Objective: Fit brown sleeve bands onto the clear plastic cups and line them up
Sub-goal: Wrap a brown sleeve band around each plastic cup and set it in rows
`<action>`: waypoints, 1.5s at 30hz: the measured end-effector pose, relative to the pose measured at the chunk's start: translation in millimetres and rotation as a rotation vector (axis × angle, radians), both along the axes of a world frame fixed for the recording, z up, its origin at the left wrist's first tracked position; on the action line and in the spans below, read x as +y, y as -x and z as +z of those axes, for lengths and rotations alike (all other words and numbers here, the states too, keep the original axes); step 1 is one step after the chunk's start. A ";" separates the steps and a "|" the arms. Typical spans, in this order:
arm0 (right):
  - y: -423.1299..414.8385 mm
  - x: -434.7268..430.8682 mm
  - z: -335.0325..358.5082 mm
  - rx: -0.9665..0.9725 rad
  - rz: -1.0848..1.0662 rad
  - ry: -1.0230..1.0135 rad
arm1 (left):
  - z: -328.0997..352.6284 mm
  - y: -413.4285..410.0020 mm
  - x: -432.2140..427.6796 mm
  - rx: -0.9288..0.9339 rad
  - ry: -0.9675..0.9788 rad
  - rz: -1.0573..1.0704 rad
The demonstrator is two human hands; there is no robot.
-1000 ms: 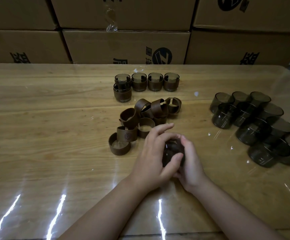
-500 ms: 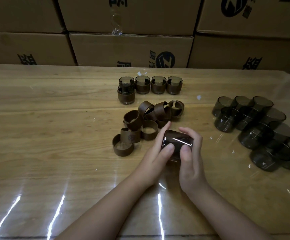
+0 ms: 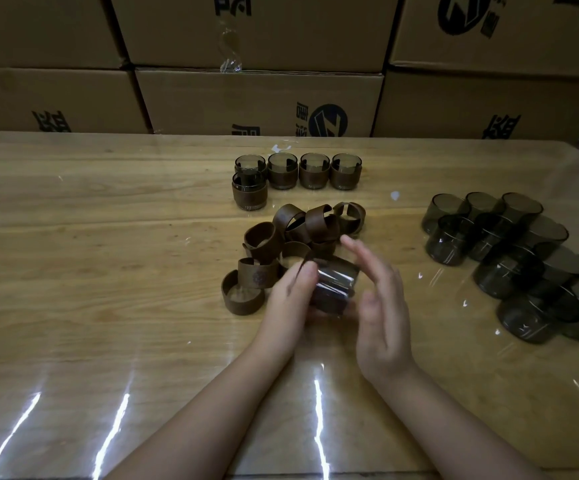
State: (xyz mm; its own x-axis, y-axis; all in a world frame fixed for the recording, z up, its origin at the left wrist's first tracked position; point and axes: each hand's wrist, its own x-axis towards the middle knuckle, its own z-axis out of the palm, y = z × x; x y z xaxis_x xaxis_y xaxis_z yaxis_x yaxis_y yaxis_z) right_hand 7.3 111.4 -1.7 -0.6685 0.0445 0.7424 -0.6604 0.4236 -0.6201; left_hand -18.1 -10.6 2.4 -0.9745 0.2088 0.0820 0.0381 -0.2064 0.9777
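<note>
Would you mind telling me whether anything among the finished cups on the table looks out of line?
One does. Four sleeved cups stand in a row at the back, but a fifth sleeved cup sits in front of the leftmost one, off the line; it may just start a second row.

Glossy wooden table [image 3: 108, 271] catching glare, matt brown bands [image 3: 263, 239], smoky clear plastic cups [image 3: 502, 271] at three o'clock, dull cardboard boxes [image 3: 260, 98] at twelve.
</note>
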 end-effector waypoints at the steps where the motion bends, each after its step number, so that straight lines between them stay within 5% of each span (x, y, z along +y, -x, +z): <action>1: 1.6 1.9 -1.0 -0.063 -0.005 0.073 | -1.2 0.2 -0.3 0.029 0.030 0.042; 8: 22.3 13.7 -11.1 -0.511 -0.053 0.208 | -2.4 -9.3 3.2 0.241 0.260 0.186; 11: 27.4 14.2 -11.4 -0.659 -0.028 0.026 | -2.4 -8.3 3.5 0.268 0.274 0.230; 15: 32.6 7.5 -15.3 -0.662 -0.105 -0.602 | 0.2 -8.3 1.9 0.308 0.279 0.227; 22: 31.9 0.2 -11.2 -0.654 -0.142 -0.698 | 0.1 -8.9 1.3 0.271 0.258 0.178; 45: 26.9 22.3 -1.2 -0.687 -0.125 0.066 | 0.3 -3.8 -3.4 0.315 0.138 0.220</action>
State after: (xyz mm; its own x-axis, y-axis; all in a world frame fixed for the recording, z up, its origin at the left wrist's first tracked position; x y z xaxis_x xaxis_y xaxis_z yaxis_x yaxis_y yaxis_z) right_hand -19.6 133.7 -3.0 -0.9723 0.1822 0.1463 -0.0581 0.4178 -0.9067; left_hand -14.3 -14.1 2.7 -0.9289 0.0281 0.3692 0.3684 -0.0278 0.9292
